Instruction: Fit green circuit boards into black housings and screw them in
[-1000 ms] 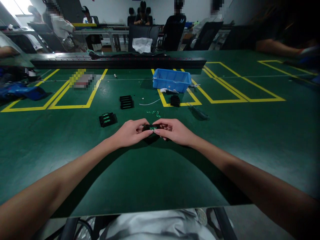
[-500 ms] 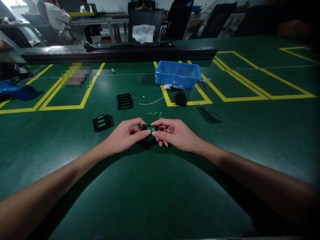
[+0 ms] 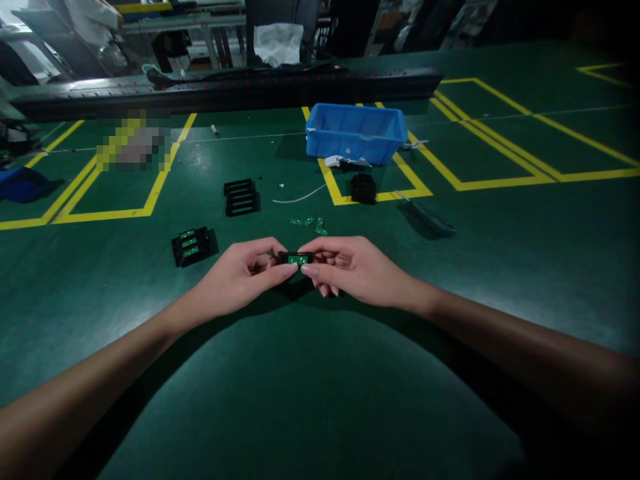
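Note:
Between my two hands is a small black plastic frame (image 3: 285, 256) with a green circuit board (image 3: 299, 261) at it. My left hand (image 3: 245, 275) is closed on the frame's left end, thumb on the board's face. On the other end my right hand (image 3: 350, 270) grips likewise, its thumb tip almost meeting the left one. Whether the board is fully seated in the frame I cannot tell. Just beyond my fingers, several loose green circuit boards (image 3: 320, 227) lie on the table. Left of my left hand sits a group of black frames (image 3: 192, 246) with green boards in them.
On the green table (image 3: 310, 387) lie slotted black frames (image 3: 241, 197), more black frames (image 3: 363, 189) and a dark, slim object (image 3: 427, 219). A blue bin (image 3: 356, 135) stands behind them. Farther back runs a long black bar (image 3: 225, 92), with chairs beyond.
The view has tilted downward, so the background sits higher in the picture. Both hands keep their hold on the frame and board, with hardly any shift of the fingers.

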The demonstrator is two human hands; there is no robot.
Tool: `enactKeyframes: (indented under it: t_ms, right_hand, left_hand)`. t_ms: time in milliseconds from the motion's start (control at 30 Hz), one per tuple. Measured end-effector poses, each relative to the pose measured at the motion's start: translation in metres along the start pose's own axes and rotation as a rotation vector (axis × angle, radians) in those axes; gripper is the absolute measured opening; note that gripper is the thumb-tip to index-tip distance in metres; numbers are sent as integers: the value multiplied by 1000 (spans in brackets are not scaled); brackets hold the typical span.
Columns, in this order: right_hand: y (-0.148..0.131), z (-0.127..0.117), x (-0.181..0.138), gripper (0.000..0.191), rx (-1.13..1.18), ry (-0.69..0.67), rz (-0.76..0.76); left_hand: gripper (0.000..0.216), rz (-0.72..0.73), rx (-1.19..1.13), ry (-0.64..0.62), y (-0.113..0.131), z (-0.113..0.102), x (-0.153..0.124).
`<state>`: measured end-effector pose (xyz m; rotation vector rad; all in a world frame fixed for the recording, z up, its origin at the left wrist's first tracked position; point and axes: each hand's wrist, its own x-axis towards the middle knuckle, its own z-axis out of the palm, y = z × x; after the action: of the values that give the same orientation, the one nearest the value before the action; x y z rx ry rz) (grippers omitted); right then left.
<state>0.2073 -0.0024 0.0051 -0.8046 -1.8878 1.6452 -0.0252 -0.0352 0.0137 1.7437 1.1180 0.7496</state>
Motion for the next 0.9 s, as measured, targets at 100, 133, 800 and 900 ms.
enactKeyframes:
  t_ms: [100, 133, 800, 900]
  right_hand:
    - [0, 1, 1, 28, -9, 8, -9]
    - [0, 1, 1, 28, -15, 10, -10]
    - [-4, 0, 0, 30, -35, -18, 22]
    - [-3, -1, 0, 28, -27, -25, 13]
  left_hand:
    - [24, 1, 8, -2, 0, 0, 0]
    - [24, 2, 9, -2, 0, 0, 0]
    - [28, -20, -41, -47, -2, -1, -1]
    - [26, -16, -35, -51, -1, -2, -1]
